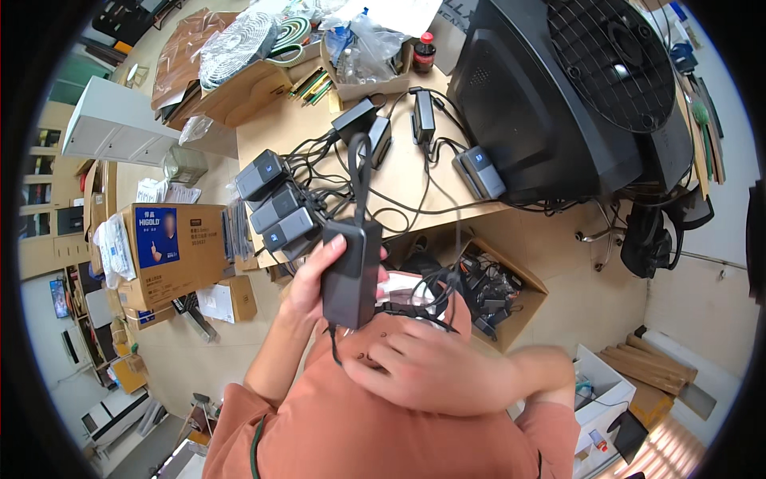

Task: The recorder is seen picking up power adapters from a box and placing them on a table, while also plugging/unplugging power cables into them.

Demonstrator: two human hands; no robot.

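Observation:
My left hand [307, 281] is closed around a black power adapter [351, 271], held upright in front of my chest. A thick black cable loop [359, 172] rises from its top, and a thin cord leaves its lower end. My right hand [423, 363] lies across my chest, to the right of the adapter and below it; motion smears its fingers, and I cannot tell whether they grip a cord. Coiled black cables [435, 291] hang between the right hand and the table edge.
Several black box-shaped devices [275, 211] with tangled cords lie on the wooden table [319, 128]. At its right stands a large black fan-fronted machine [550, 112]. An open carton [523, 311] of black parts sits below the table edge; a large cardboard box [187, 255] is at the left.

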